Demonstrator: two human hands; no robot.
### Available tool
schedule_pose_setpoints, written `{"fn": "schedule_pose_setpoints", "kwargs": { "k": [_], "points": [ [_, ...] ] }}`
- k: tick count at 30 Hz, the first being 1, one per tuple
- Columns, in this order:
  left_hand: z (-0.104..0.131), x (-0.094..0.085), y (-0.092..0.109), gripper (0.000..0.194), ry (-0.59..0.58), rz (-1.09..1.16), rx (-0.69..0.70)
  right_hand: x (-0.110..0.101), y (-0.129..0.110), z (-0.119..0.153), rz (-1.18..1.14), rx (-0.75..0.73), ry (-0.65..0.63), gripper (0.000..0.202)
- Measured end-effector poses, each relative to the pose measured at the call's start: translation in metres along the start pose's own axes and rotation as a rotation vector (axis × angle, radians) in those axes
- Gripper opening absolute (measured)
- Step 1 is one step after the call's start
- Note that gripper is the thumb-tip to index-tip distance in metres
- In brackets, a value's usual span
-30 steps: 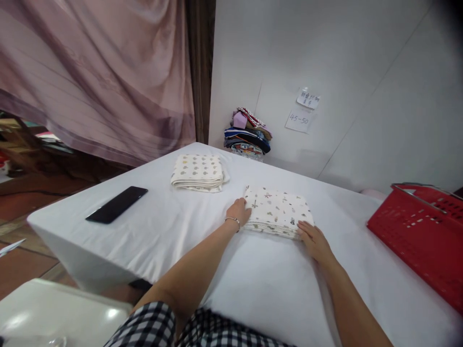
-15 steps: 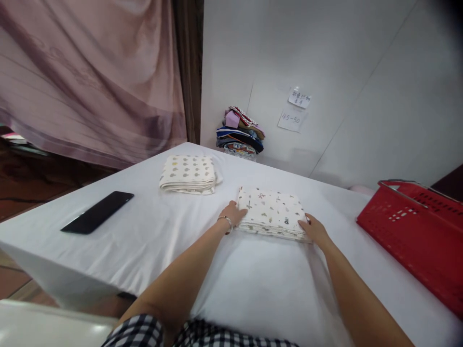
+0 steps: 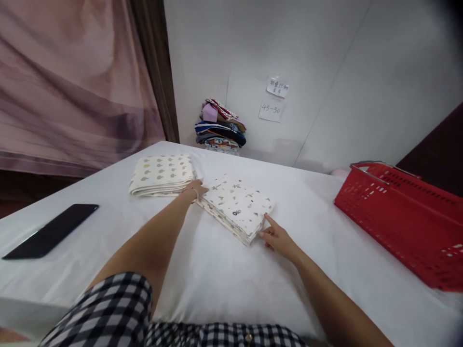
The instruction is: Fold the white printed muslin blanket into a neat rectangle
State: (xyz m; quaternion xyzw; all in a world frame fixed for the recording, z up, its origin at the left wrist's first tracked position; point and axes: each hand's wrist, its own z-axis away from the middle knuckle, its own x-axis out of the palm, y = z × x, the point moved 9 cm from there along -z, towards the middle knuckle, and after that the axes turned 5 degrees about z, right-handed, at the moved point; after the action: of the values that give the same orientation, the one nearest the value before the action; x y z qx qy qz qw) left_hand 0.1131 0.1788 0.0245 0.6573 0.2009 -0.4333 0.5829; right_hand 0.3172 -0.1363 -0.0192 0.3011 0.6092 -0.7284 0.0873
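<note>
A folded white cloth with small printed figures lies turned at an angle on the white-covered table. My left hand is at its left corner, thumb along the edge, between it and a second folded cloth with a leaf-like print. The fingers look closed on the printed cloth's corner. At the right corner, my right hand touches the cloth edge with its index finger stretched out, the other fingers loosely bent.
A red plastic basket with metal handles stands on the right. A black flat object lies at the left. Behind the table rises a pile of folded clothes, near paper signs on the wall.
The small-figured cloth has shifted left and turned, coming up beside the other folded cloth. Both hands moved with it, and my right hand has loosened. The view has turned slightly right.
</note>
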Motion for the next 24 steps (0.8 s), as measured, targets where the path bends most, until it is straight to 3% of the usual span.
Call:
{"fn": "schedule_pose_setpoints", "kwargs": {
  "k": [3,6,10,14,17,20,24],
  "points": [
    [0.006,0.003,-0.005,0.043,-0.027,-0.082,-0.012,-0.031,0.018,-0.009,0.012,0.046,0.137,0.043],
    [0.017,-0.001,0.004,0.043,0.001,-0.143,0.016,-0.071,0.042,-0.028,0.043,0.104,0.26,0.032],
    [0.05,0.001,0.051,0.038,0.105,-0.192,0.211,-0.103,0.057,-0.058,0.119,0.123,0.377,0.032],
    [0.123,0.041,0.123,0.035,0.069,-0.12,0.584,-0.104,0.053,-0.084,0.165,0.083,0.416,0.042],
    [0.18,0.074,0.157,0.038,0.012,-0.09,0.789,-0.095,0.045,-0.097,0.189,0.019,0.396,0.045],
    [0.21,0.095,0.161,0.044,0.014,-0.147,0.847,-0.091,0.041,-0.1,0.212,-0.029,0.39,0.042],
    [0.213,0.105,0.148,0.033,0.042,-0.169,0.811,-0.093,0.044,-0.096,0.238,-0.031,0.42,0.039]
  ]
}}
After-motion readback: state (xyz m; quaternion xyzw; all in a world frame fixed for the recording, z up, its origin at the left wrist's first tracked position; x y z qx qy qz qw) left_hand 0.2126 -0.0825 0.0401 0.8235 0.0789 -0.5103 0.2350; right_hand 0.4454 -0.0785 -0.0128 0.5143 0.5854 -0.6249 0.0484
